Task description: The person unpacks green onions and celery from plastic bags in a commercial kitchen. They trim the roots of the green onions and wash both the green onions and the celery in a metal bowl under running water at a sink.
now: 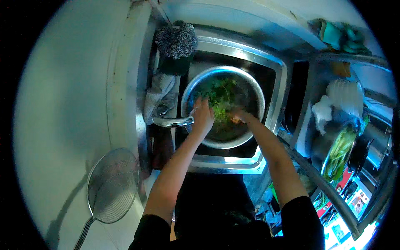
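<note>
A large round metal bowl point(262, 97) stands in the stainless steel sink point(282, 84). Leafy green herbs point(225, 89) lie in it, seemingly in water, though the dim light hides the level. My left hand point(203, 115) reaches over the bowl's left side, fingers stretched out and their tips at the edge of the greens. At the right of the greens is my right hand point(240, 115), blurred, its fingers mostly hidden inside the bowl. The curved chrome faucet point(173, 122) ends right beside my left hand, above the bowl's left rim.
Left of the sink are a wire scouring pad point(176, 40) and a grey cloth point(159, 90). A wire-mesh skimmer point(114, 187) hangs against the pale wall. On the right, a metal rail point(325, 187) runs before stacked white dishes point(345, 97) and a container of leafy vegetables point(340, 153).
</note>
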The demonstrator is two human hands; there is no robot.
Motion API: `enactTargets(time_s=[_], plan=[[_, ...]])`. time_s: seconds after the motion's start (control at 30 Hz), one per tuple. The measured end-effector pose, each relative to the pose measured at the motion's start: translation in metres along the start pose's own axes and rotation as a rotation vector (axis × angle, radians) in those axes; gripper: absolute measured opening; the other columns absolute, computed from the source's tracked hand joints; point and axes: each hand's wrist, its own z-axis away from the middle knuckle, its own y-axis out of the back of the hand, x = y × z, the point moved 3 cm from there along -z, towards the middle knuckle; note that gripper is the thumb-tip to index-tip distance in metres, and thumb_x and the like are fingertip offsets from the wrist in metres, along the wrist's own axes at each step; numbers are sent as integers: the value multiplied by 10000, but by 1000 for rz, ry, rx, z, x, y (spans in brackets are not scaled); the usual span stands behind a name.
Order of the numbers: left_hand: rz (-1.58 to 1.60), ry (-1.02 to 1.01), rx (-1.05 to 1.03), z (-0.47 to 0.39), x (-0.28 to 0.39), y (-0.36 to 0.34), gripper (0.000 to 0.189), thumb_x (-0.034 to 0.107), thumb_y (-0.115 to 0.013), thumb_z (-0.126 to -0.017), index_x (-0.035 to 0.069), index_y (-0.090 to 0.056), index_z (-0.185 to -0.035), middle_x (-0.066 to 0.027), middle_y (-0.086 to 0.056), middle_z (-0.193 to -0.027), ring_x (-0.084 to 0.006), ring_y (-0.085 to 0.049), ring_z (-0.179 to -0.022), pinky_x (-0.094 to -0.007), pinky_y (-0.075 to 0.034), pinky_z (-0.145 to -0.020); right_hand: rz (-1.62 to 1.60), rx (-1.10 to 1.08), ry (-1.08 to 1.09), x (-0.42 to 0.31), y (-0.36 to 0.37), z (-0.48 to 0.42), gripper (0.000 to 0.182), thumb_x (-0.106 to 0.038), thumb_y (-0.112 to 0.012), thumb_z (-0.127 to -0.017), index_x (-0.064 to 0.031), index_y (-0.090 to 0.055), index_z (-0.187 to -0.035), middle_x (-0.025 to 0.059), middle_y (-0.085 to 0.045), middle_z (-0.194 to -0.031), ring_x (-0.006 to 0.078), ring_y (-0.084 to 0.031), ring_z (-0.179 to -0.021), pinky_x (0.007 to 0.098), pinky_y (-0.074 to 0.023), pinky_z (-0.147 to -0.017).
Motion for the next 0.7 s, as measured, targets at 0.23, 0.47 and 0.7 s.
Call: enactTargets(time_s=[0.23,0.47,0.7], plan=[[-399,-258,13,-46,-4,-57,469,389,-446,-792,263,-362,-1236,-108,-262,-1319,-363,-197,-1212,-557,-206,-927,520,301,385,-9,-13,-11,323,-294,-561,-728,-56,-566,-946,134,-578,-844,258,-544,-734,367,-436,-648],[-355,-260,-98,-50,-19,-84,335,360,-449,-793,165,-545,-1047,-100,-319,-1281,-345,-172,-1222,-547,-211,-930,150,482,325,-46,-39,72,307,-141,-562,-718,-96,-531,-1020,155,-575,-802,295,-558,-696,342,-462,-639],[623,132,85,-24,-2,13,256,198,-415,-844,42,-517,-1021,-135,-457,-1122,-278,-417,-1044,-364,-311,-898,591,872,368,-90,-73,321,176,-72,-500,-723,-27,-496,-893,171,-559,-707,295,-581,-736,403,-466,-535]])
